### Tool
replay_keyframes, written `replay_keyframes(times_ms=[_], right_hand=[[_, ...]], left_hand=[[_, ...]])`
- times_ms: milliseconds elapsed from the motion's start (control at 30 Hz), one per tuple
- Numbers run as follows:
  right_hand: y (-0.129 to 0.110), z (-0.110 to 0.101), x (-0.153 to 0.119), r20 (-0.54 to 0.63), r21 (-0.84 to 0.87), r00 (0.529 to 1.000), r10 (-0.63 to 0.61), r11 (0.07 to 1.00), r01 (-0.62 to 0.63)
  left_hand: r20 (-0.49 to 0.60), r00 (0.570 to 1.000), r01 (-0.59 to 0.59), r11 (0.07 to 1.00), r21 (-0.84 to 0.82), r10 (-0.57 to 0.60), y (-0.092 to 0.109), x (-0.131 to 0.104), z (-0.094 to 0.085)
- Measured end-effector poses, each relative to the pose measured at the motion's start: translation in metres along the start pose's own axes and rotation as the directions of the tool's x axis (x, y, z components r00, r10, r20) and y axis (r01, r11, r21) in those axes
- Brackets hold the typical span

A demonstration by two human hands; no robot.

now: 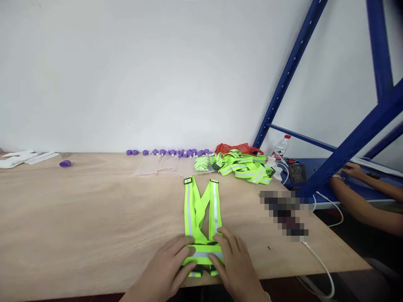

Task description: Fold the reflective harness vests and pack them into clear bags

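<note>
A neon-yellow reflective vest (215, 209) made of elastic straps with silver stripes lies flat near the table's front edge. Its two shoulder straps point away from me, each with a black buckle at the far end. My left hand (168, 264) holds the left end of the folded waist band, thumb below and fingers above. At the right end, my right hand (234, 260) has its fingers and thumb bent over the same band. Black parts show under the band, partly hidden by my hands.
Along the wall are a row of purple bottles (172, 152), clear plastic bags (149, 165), more vests (248, 167) and a red bag (236, 148). White sheets (19, 159) lie at left. On the right stand a blue rack (355, 142), a water bottle (281, 147), a white cable (324, 266) and another person's arms (359, 205).
</note>
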State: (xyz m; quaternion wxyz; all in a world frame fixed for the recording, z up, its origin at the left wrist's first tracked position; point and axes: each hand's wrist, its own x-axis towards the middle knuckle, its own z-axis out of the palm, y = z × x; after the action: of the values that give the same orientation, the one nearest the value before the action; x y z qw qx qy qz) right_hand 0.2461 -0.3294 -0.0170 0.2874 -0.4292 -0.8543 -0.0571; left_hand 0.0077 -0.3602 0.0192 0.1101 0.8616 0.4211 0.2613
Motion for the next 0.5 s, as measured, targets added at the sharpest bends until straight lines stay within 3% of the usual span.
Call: replay_keyframes(times_ms=[133,300,400,500], right_hand=[[-0.006,-0.007,0.003,-0.059,0.092,0.991,-0.117,0.988,0.122],[0.005,-0.013,-0.003,-0.064,0.029,0.963,-0.261,0.964,0.263],[0.012,-0.013,-0.011,-0.042,0.011,0.947,-0.319,0.948,0.319],[0.014,-0.015,-0.015,-0.018,0.041,0.938,-0.347,0.937,0.347]], left_hand=[[0.037,0.999,0.021,0.997,0.069,-0.023,0.000,-0.004,0.000],[0.011,0.994,-0.104,0.947,0.304,0.106,-0.006,-0.007,0.000],[0.081,0.987,-0.158,0.943,0.292,0.141,-0.008,-0.014,-0.003],[0.075,0.989,-0.142,0.951,0.276,0.126,-0.007,-0.025,0.002]])
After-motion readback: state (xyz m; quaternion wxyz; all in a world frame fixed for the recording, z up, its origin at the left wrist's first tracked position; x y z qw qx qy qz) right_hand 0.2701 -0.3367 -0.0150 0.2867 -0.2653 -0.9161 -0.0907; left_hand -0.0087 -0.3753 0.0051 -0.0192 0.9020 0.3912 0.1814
